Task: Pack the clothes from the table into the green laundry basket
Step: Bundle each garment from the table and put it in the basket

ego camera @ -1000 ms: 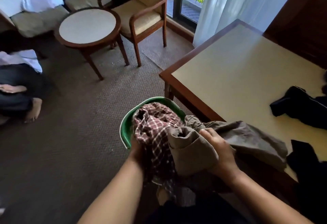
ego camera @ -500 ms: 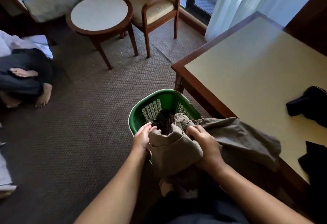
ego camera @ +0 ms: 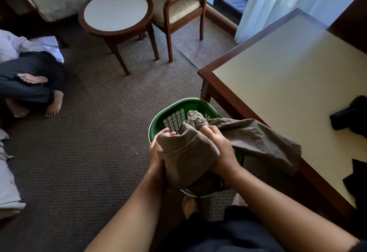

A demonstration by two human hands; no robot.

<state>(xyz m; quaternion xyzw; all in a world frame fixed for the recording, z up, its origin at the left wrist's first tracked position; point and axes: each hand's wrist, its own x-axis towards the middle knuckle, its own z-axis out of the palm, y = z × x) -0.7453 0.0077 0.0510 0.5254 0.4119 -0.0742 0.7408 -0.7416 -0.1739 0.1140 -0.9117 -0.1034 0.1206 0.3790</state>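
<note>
Olive-brown cotton trousers [ego camera: 190, 152], gripped by both the left hand [ego camera: 158, 144] and right hand [ego camera: 216, 142], hang over the green plastic laundry basket [ego camera: 158, 120]; a trailing leg draped on the cream worktop [ego camera: 278, 84] could snag.

No readable text, label, brand, number or sign anywhere in view.
</note>
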